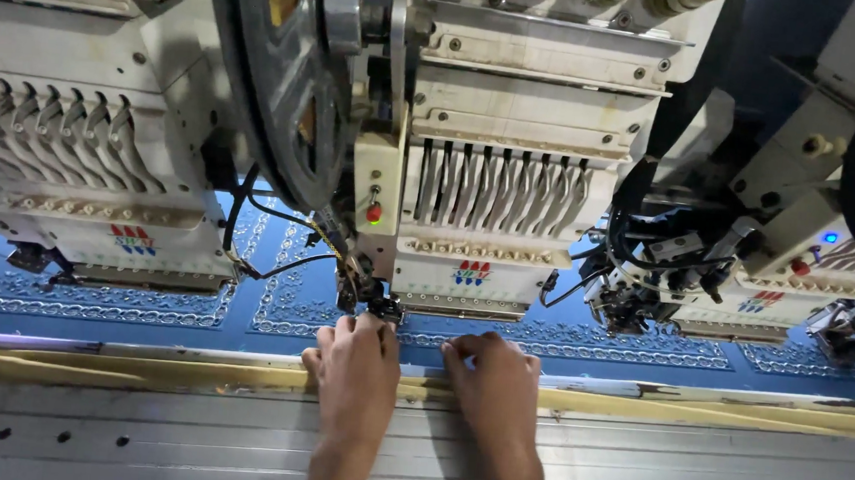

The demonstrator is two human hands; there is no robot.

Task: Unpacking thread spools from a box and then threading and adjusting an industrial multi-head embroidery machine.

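1. The left hand (pixel 357 365) lies palm-down on the blue embroidered fabric (pixel 282 305), fingers curled; whether the fingertips pinch anything cannot be told.
2. The right hand (pixel 491 380) rests just beside it, fingers bent down, holding nothing visible.
3. The fabric lies stretched flat beneath the white embroidery head (pixel 512 176), behind the wooden frame edge (pixel 686 409).

Both hands rest on the frame rail (pixel 686 409), left hand (pixel 356 370) beside right hand (pixel 498 380); the fabric (pixel 501 333) lies behind them, under the embroidery heads (pixel 495 205).
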